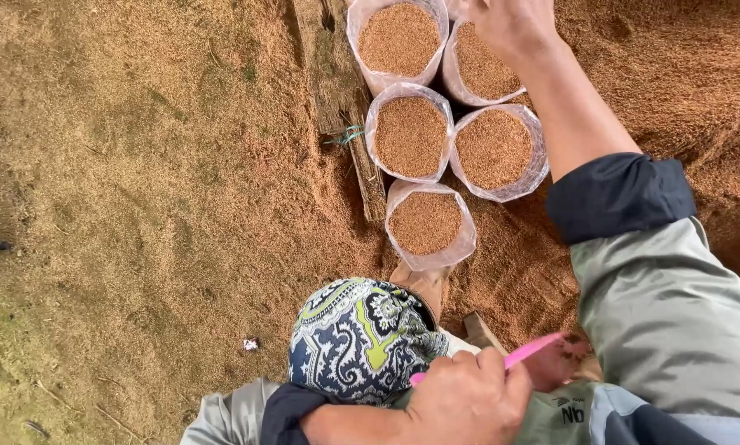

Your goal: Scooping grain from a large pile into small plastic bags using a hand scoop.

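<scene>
ground: loose reddish-brown sawdust (139, 181) covers everything in view, greener and damper-looking toward the left edge; no walls show.
left hand: the left hand (461, 400) sits at the bottom of the frame, fingers curled shut around the handle of a pink spoon (539, 350).
spoon axis: the handle runs up and to the right from the fist, and the bowl end carries a dark brown clump.
patterned cloth: a blue, white and lime paisley cloth (358, 338) bulges just left of the left hand, touching the wrist.
nearest bag: a clear plastic bag (428, 222) filled with sawdust stands above the cloth, its mouth open upward; it lies up and slightly left of the spoon, well apart from it.
bag cluster: four more filled bags (452, 99) stand beyond the nearest bag in two rows, sides touching.
plank: a weathered wooden plank (345, 91) lies left of the bag cluster, its long axis running away from the viewer.
right hand: the right hand (510, 25) reaches over the farthest bags at the top edge; the fingers are cut off, so i cannot tell whether they are apart or gripping.
nearer hand: the right hand is far closer to the bags than the left.
</scene>
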